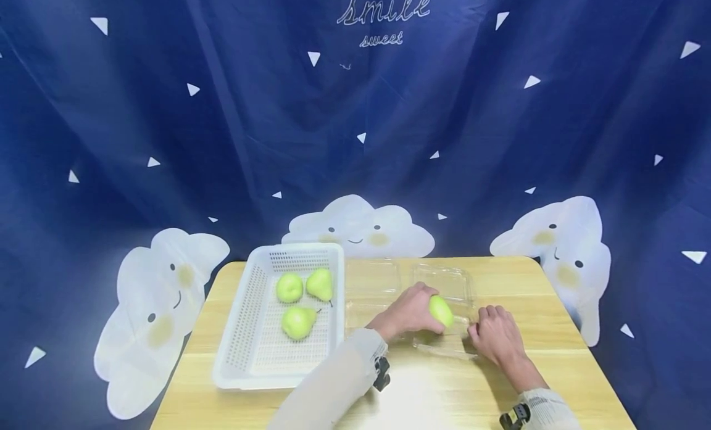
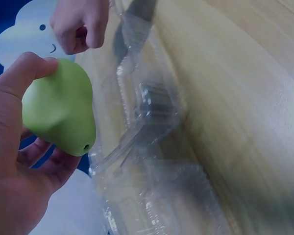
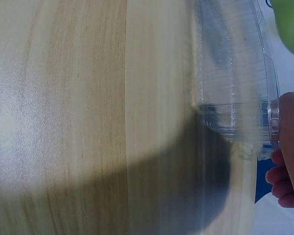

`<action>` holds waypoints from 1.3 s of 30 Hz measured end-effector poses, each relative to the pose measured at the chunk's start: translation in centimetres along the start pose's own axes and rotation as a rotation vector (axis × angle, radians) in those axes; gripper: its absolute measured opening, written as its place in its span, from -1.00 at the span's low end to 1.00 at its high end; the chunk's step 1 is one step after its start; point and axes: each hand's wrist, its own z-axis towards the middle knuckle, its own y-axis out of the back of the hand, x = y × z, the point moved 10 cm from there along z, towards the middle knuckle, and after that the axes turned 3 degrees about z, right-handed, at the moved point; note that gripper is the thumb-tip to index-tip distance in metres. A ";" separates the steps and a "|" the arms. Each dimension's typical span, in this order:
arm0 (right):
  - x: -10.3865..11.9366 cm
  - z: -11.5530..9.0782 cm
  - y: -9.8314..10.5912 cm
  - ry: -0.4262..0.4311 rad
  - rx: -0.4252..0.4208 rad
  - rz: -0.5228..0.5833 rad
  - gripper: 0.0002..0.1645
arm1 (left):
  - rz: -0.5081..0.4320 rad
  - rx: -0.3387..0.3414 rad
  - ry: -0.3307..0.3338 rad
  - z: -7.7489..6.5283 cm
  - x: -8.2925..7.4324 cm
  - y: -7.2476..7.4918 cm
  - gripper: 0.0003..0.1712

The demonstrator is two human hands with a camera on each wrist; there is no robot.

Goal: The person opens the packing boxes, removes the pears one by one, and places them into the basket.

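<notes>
My left hand (image 1: 410, 310) grips a green pear (image 1: 441, 311) over a clear plastic clamshell box (image 1: 442, 352). Thumb and fingers wrap round the fruit's sides in the left wrist view, where the pear (image 2: 61, 107) shows a small dark pit at its lower end. At the box's right end is my right hand (image 1: 497, 334), its thumb and curled fingers pinching the rim. The right wrist view shows the thumb (image 3: 290, 120) against the see-through edge of the box (image 3: 235, 73). Part of the pear hangs above the box there.
A white perforated basket (image 1: 230, 356) stands on the left of the wooden table (image 1: 555, 380). Inside lie three green fruits, among them a pear (image 1: 319, 284) with a stem. Another clear clamshell box (image 1: 372, 277) sits between basket and left hand. A blue curtain (image 1: 355, 109) hangs behind.
</notes>
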 end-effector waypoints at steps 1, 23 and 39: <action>0.0 0.0 0.0 0.002 -0.002 0.000 -0.71 | -0.010 -0.004 -0.003 -0.1 0.0 0.3 -0.05; 0.5 0.1 0.0 0.021 -0.012 0.011 -0.74 | -0.024 -0.072 0.025 -2.4 2.2 5.8 -0.04; 0.7 -0.1 0.1 0.053 -0.068 0.011 -0.71 | 0.039 -0.112 0.027 -4.5 3.4 8.6 -0.06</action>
